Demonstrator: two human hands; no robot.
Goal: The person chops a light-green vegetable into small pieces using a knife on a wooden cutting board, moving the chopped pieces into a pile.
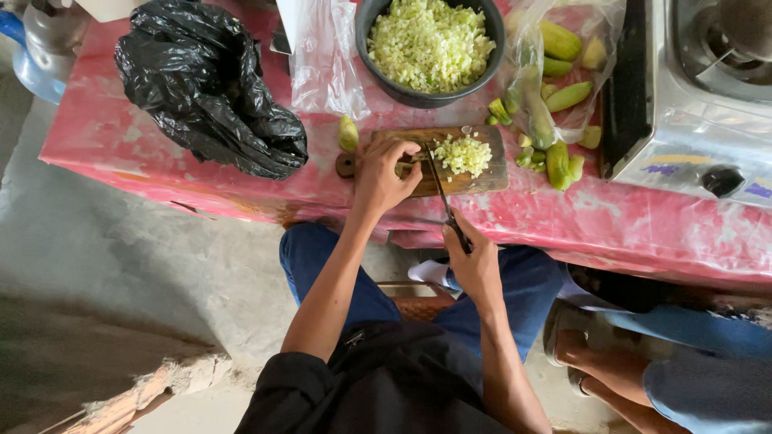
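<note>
I see wooden cutting board point(474, 181), small, worn, on pink mottled tablecloth point(121, 137). Left hand point(382, 173) presses green vegetable point(402, 169), mostly hidden under fingers. Right hand point(474, 261) clamped on knife point(442, 193), handle covered. Chopped pile point(462, 154) beside blade. Crumpled black bag point(209, 84) left; concrete floor point(121, 265) below.

Person wears a black short-sleeved cloth top point(378, 386) with a small zip pull at 11 o'clock, blue denim trousers point(527, 281), forearms bare.

Hands point(384, 177) chop greens with knife point(445, 199) on board point(482, 178).
</note>
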